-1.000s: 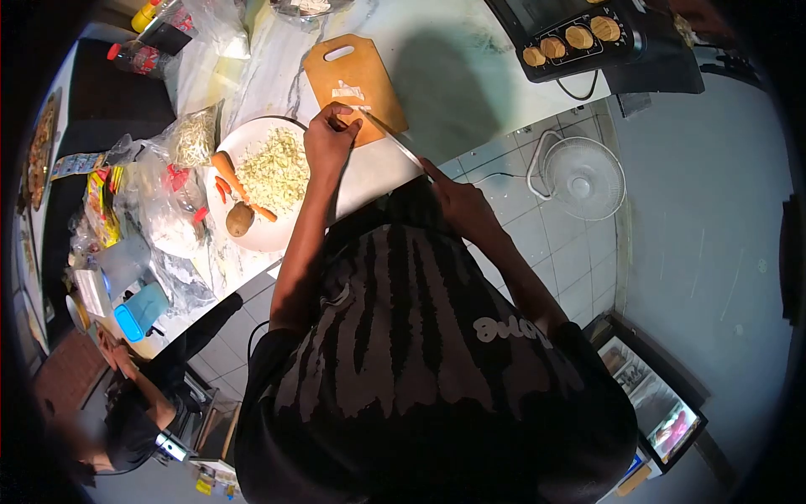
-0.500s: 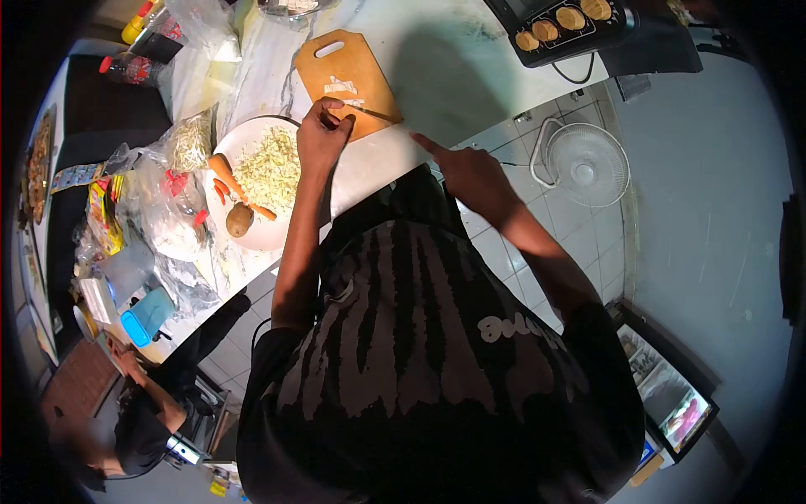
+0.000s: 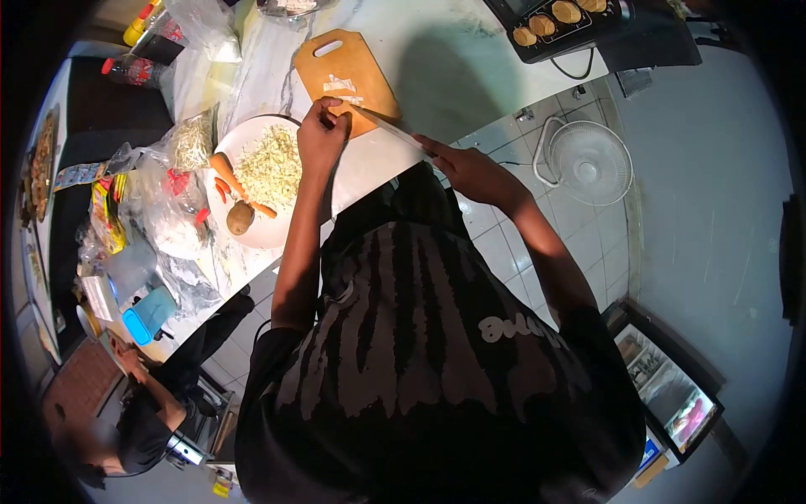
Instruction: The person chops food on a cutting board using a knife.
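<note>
My right hand [image 3: 462, 168] is closed round the handle of a knife [image 3: 388, 128], whose blade reaches left over the wooden cutting board [image 3: 369, 71]. Pale thin pieces [image 3: 339, 84] lie on the board. At its lower left edge my left hand [image 3: 323, 134] is closed, with fingertips by the blade's tip; what they pinch is too small to name. Left of that hand, a white plate [image 3: 269, 239] holds chopped pale green vegetable [image 3: 273, 172], carrots [image 3: 225, 170], small red chillies and a round brown item [image 3: 240, 218].
Plastic bags [image 3: 168, 210], a bottle [image 3: 134, 70] and a blue container [image 3: 149, 315] stand to the left. A black appliance [image 3: 546, 46] with round brown pieces is at the upper right. A fan [image 3: 588, 164] stands on the floor. Another person [image 3: 147, 420] sits at lower left.
The knife and my right hand swung away to the right and angled differently, then came back with the blade slanting over the board. The view shifted slightly. My left hand stayed at the board.
</note>
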The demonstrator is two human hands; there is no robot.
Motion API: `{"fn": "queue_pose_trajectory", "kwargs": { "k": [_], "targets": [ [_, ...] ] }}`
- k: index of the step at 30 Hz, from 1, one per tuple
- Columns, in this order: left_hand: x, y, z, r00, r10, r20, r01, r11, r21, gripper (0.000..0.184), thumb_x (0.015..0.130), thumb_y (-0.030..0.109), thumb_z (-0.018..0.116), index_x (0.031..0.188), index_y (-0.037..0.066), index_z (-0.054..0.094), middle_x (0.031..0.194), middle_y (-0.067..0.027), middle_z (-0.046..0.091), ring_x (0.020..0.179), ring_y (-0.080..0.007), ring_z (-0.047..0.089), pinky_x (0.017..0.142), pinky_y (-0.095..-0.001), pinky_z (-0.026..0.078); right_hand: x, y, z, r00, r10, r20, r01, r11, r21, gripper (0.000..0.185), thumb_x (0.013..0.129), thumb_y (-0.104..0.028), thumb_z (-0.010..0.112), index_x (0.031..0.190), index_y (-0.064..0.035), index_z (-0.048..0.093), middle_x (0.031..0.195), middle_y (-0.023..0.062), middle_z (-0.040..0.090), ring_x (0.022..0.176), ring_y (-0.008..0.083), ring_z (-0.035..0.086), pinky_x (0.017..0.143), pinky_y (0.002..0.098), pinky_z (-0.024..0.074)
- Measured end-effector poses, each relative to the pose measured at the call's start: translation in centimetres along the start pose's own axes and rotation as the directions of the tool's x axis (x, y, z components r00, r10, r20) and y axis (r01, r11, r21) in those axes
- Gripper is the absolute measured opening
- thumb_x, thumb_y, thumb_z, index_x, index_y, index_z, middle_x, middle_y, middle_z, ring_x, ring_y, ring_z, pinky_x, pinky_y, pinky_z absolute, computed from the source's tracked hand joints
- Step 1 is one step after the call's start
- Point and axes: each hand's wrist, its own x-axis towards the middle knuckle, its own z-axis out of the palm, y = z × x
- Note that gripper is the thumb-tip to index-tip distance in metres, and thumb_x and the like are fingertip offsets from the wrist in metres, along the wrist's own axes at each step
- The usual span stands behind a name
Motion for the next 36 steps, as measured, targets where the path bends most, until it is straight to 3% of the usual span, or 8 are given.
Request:
{"fn": "queue_pose_trajectory", "kwargs": {
  "k": [7,14,16,21,25,28,34,36],
  "targets": [
    [-0.5,0.3,0.1,0.995,0.079,-0.053,-0.078,0.997,0.021,0.03,0.081,0.016,0.074,0.108,0.006,0.068,0.068,-0.0059,0.063,0.06,-0.017,0.061,0.062,-0.0314,0.05,-0.3,-1.3,3.0,0.991,-0.04,-0.128,0.002,0.958,-0.288,0.053,0.105,-0.02,0.043,0.157,-0.0241,0.033,0.076,0.0227,0.066,0.07,0.0392,0.067,0.066,0.0494,0.0537],
    [-1.2,0.7,0.2,0.99,0.037,-0.135,-0.039,0.999,-0.012,0.027,0.078,0.011,0.075,0.101,0.003,0.066,0.074,-0.0085,0.063,0.063,-0.0184,0.06,0.064,-0.0323,0.05,1.4,1.8,4.7,0.996,-0.009,-0.09,0.014,0.998,0.056,0.056,0.104,-0.019,0.044,0.158,-0.028,0.029,0.078,0.0208,0.066,0.072,0.0394,0.067,0.068,0.05,0.0533],
    [-1.1,0.3,0.4,0.978,0.127,-0.167,-0.119,0.991,0.057,0.026,0.077,0.009,0.075,0.1,0.002,0.066,0.078,-0.0099,0.061,0.067,-0.0198,0.06,0.066,-0.0333,0.05,1.7,1.6,4.8,0.993,-0.042,-0.11,0.055,0.992,0.116,0.06,0.103,-0.018,0.046,0.159,-0.0283,0.025,0.08,0.0191,0.066,0.07,0.0374,0.067,0.065,0.048,0.0537],
    [-0.8,-0.3,0.5,0.978,0.117,-0.172,-0.111,0.993,0.042,0.023,0.078,0.007,0.073,0.099,0.001,0.066,0.082,-0.0106,0.061,0.07,-0.021,0.06,0.069,-0.0346,0.05,1.3,0.2,5.3,0.991,0.08,-0.103,-0.102,0.967,-0.233,0.053,0.105,-0.022,0.044,0.156,-0.0328,0.033,0.074,0.0189,0.066,0.074,0.0372,0.069,0.069,0.0511,0.0536],
    [-0.8,-0.5,0.6,0.977,0.102,-0.188,-0.105,0.994,-0.004,0.025,0.079,0.007,0.073,0.102,0.0,0.066,0.086,-0.0114,0.061,0.072,-0.0219,0.06,0.07,-0.0355,0.051,0.7,0.1,4.9,0.99,0.059,-0.127,-0.087,0.971,-0.224,0.054,0.104,-0.023,0.046,0.156,-0.035,0.033,0.072,0.0181,0.065,0.069,0.0358,0.067,0.067,0.0497,0.054],
    [-0.6,-0.9,0.5,0.983,0.096,-0.157,-0.094,0.995,0.02,0.03,0.082,0.004,0.072,0.112,0.001,0.068,0.087,-0.0066,0.061,0.069,-0.0141,0.061,0.066,-0.0295,0.052,0.6,0.5,4.6,0.987,0.014,-0.163,-0.047,0.978,-0.204,0.054,0.104,-0.024,0.046,0.156,-0.0352,0.033,0.071,0.0191,0.064,0.068,0.0366,0.067,0.066,0.0493,0.0534],
    [-1.0,0.4,0.3,0.993,0.071,-0.098,-0.065,0.996,0.067,0.03,0.082,0.01,0.078,0.11,0.001,0.073,0.085,-0.0047,0.06,0.069,-0.0118,0.06,0.066,-0.0283,0.052,-0.1,0.4,3.8,0.986,0.084,-0.14,-0.076,0.995,0.061,0.054,0.105,-0.025,0.046,0.156,-0.0353,0.031,0.074,0.0225,0.064,0.07,0.0402,0.067,0.067,0.0507,0.0542],
    [-0.9,0.2,0.6,0.992,0.082,-0.091,-0.078,0.996,0.041,0.029,0.081,0.014,0.079,0.106,0.002,0.075,0.086,-0.0071,0.062,0.068,-0.0151,0.061,0.065,-0.0299,0.052,-0.1,0.3,3.7,0.985,0.169,-0.043,-0.159,0.972,0.175,0.049,0.107,-0.027,0.044,0.155,-0.0349,0.035,0.084,0.0239,0.066,0.081,0.0419,0.068,0.079,0.0474,0.0532]
  ]
}}
